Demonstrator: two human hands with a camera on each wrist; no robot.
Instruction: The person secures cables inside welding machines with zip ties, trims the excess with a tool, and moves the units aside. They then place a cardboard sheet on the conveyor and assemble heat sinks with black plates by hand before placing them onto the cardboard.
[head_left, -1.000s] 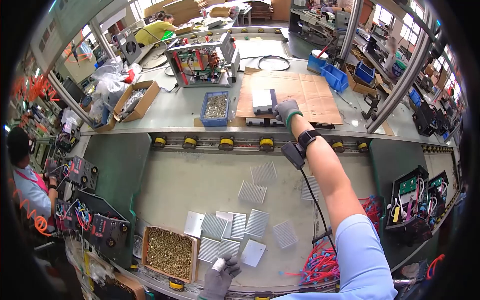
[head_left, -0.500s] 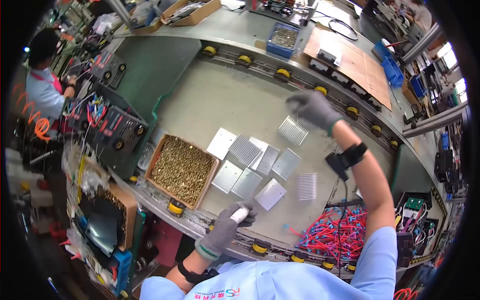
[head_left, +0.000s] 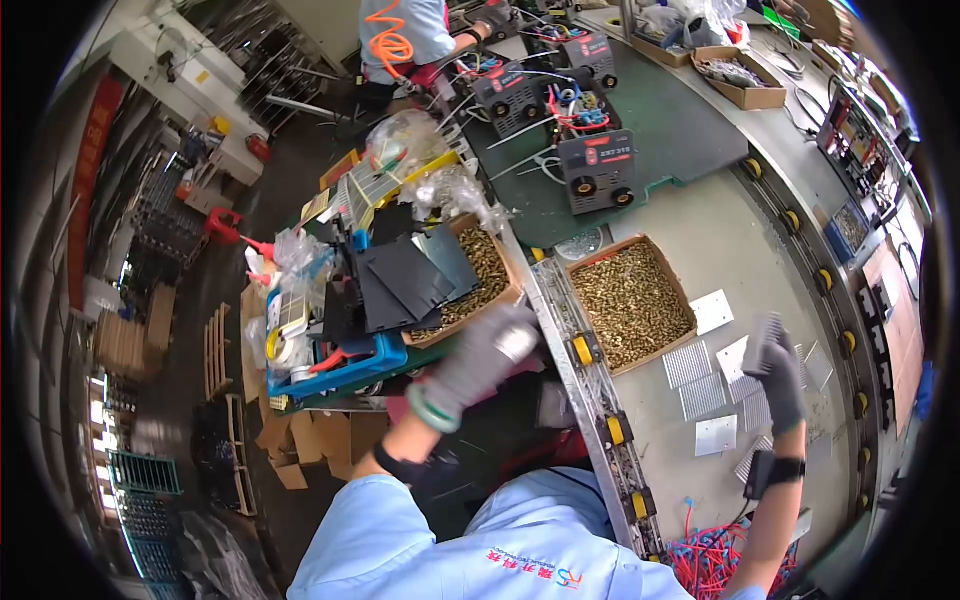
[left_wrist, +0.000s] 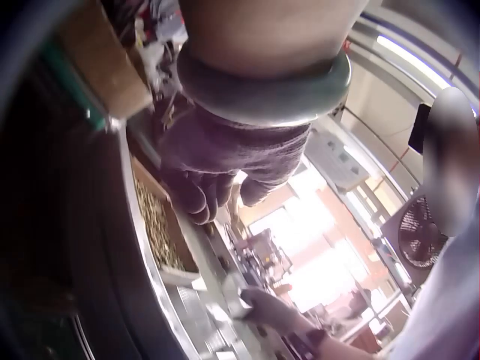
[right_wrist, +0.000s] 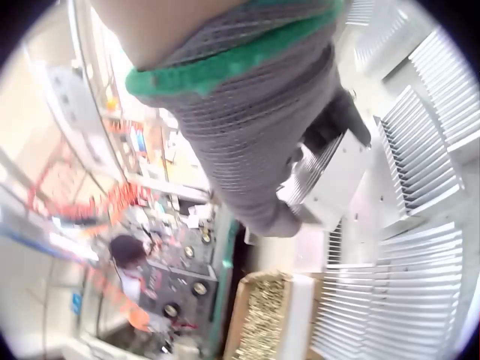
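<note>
My right hand (head_left: 785, 390), in a grey glove, grips a finned metal heat sink (head_left: 767, 340) above the bench. In the right wrist view the flat face of that heat sink (right_wrist: 339, 178) shows between thumb and fingers. Several more heat sinks (head_left: 688, 365) lie below it, some fins up, others flat side up. My left hand (head_left: 478, 360), gloved with white wrap on one digit, is blurred near the bench edge, beside a box of brass-coloured parts (head_left: 487, 275) with dark plates on it. The left wrist view shows its fingers (left_wrist: 196, 199) loosely bent, holding nothing.
A cardboard box of small brass-coloured parts (head_left: 630, 305) stands on the bench by the roller rail (head_left: 600, 400). Red wires (head_left: 715, 555) lie at the near end. Black machine units (head_left: 597, 170) sit on a green board. Another person (head_left: 410, 45) works beyond them.
The view has swung left. My right hand has come back from the far shelf to the heat sinks and taken one up. My left hand has moved off the bench leftward.
</note>
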